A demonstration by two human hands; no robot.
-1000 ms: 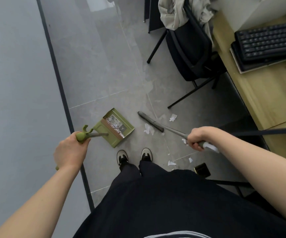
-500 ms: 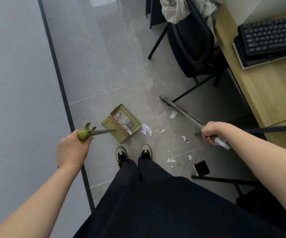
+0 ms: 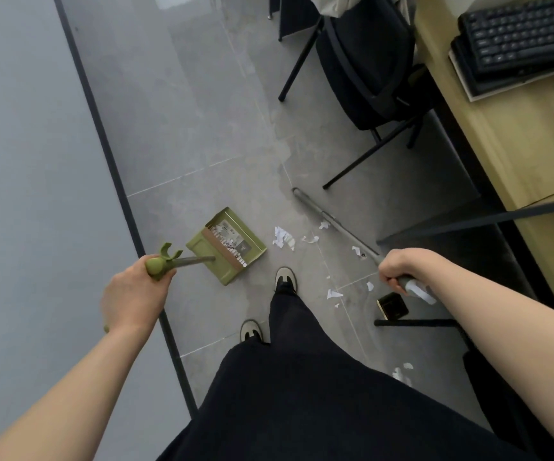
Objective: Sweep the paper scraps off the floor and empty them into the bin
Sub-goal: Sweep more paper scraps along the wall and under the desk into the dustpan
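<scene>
A green dustpan (image 3: pixel 225 249) stands on the grey floor with paper bits inside it. My left hand (image 3: pixel 134 296) grips the green top of its long handle. My right hand (image 3: pixel 398 269) grips the grey broom handle. The broom head (image 3: pixel 317 211) lies on the floor to the right of the pan, beyond the scraps. White paper scraps (image 3: pixel 282 237) lie between pan and broom. More scraps (image 3: pixel 333 293) sit near my front foot, and a few scraps (image 3: pixel 401 374) lie by my right leg. No bin is in view.
A black chair (image 3: pixel 365 68) stands ahead, its legs reaching toward the broom. A wooden desk (image 3: pixel 518 134) with a keyboard (image 3: pixel 521 34) runs along the right. A small dark square object (image 3: pixel 392 306) lies on the floor. A black-framed glass partition (image 3: pixel 109 161) bounds the left.
The broom head swung from beside the dustpan out to the right, past the scraps. My right hand drew back to the right. One foot stepped back.
</scene>
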